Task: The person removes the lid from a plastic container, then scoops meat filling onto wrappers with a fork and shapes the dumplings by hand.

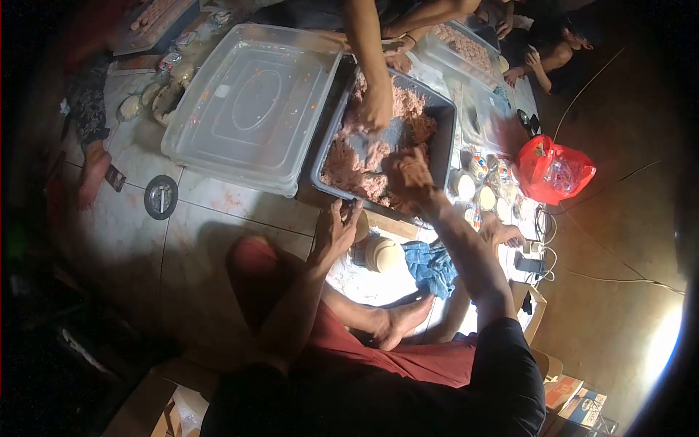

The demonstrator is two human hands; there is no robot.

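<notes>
So there's this grey rectangular plastic tub [443, 122] sitting upright and open, down at floor level. Inside I can see a pale pink, crumbly, clumpy mix [342, 169], super uneven: loose heaps along the near side and toward the far end, with bare grey bottom showing through around the middle.

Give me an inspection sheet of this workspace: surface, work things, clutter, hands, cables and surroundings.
Surface: tiled floor, pinkish smears.
Work things: grey tub holding a pink mixture; clear plastic box beside it.
Clutter: red bag, blue cloth, lidded jar, round black dish.
Hands: right hand in the mixture; left hand by the tub's near rim, contact unclear; co-worker's hand in the tub.
Cables: white cable beside a black adapter.
Surroundings: cardboard box, person at upper right.
</notes>
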